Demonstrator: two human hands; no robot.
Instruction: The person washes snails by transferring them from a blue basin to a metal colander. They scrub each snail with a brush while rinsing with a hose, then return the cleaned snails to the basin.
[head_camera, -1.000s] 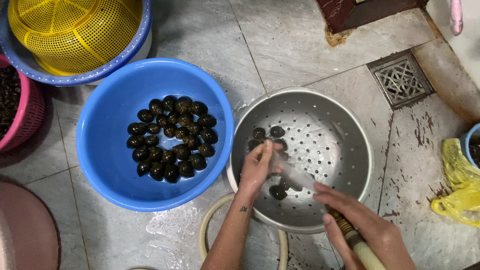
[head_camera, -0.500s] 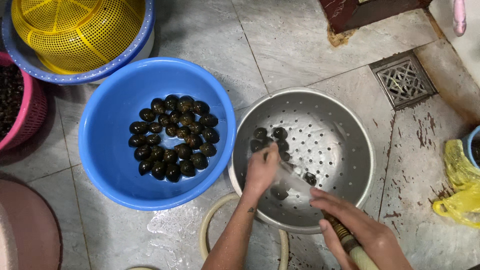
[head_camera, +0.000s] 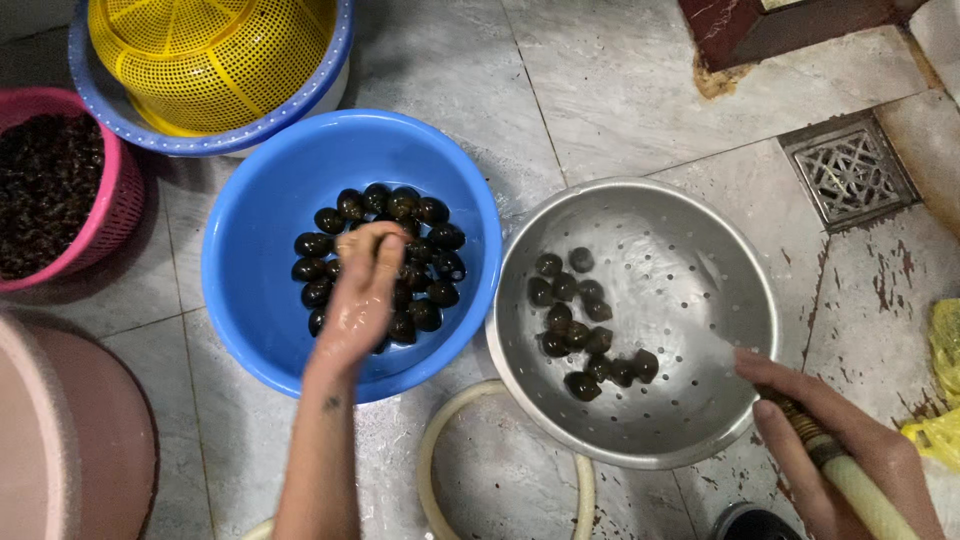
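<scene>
Since the earlier frames the left hand (head_camera: 362, 290) has been carried out of the metal colander (head_camera: 700, 260) and across into the blue basin (head_camera: 250, 260), where it is now laid over the heap of dark snails (head_camera: 425, 250). More snails are seen in the colander than a second ago, and the right hand has stayed at its near rim.

The dark, rounded, glossy snails are piled in the middle of the blue basin's floor. The left hand is lowered onto the pile with fingers curled together, knuckles up, touching the shells; whether any are already pinched cannot be told, since the fingertips are hidden beneath the hand. A smaller cluster of washed snails (head_camera: 585, 325) lies in the left half of the colander, which stands just beside the basin, rim touching rim.

The colander lies to the right of the left hand, so the line from heap to colander runs left to right across the floor. The left hand is much the nearer to the heap; the right hand (head_camera: 830, 440) is well apart from it, closed around the pale hose (head_camera: 860, 490), whose nozzle is aimed into the colander.

Farther out, a yellow basket (head_camera: 200, 50) is set inside a second blue tub, a pink basket (head_camera: 60, 180) of dark shells stands at the left, and a floor drain (head_camera: 850, 170) is set in the grey tiles.
</scene>
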